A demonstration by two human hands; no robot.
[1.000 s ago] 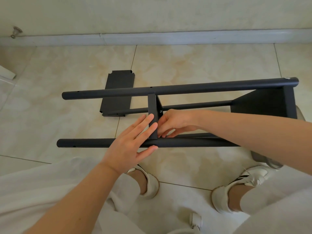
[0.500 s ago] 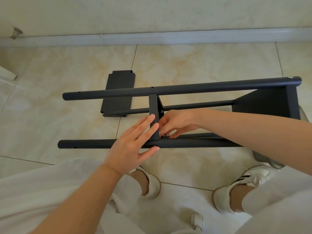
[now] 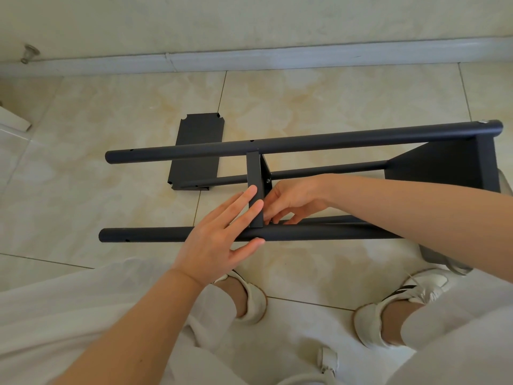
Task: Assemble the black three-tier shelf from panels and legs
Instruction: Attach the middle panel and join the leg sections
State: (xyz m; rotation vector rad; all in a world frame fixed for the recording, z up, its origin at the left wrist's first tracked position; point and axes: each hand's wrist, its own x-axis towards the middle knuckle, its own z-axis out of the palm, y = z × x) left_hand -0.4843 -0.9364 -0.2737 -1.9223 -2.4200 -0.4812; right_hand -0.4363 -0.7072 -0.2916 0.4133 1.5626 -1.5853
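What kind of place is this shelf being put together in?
Likely a room in a home, on the floor: glossy beige floor tiles, a pale baseboard along the wall, and what looks like a door stop.

glossy beige floor tiles with cloudy marbling fill most of the frame, cut by thin dark grout lines. along the top runs a pale baseboard under a cream, faintly mottled wall. in the upper left a small metal door stop sits at the baseboard — below it, at the left edge, a white object's corner. soft, even light.
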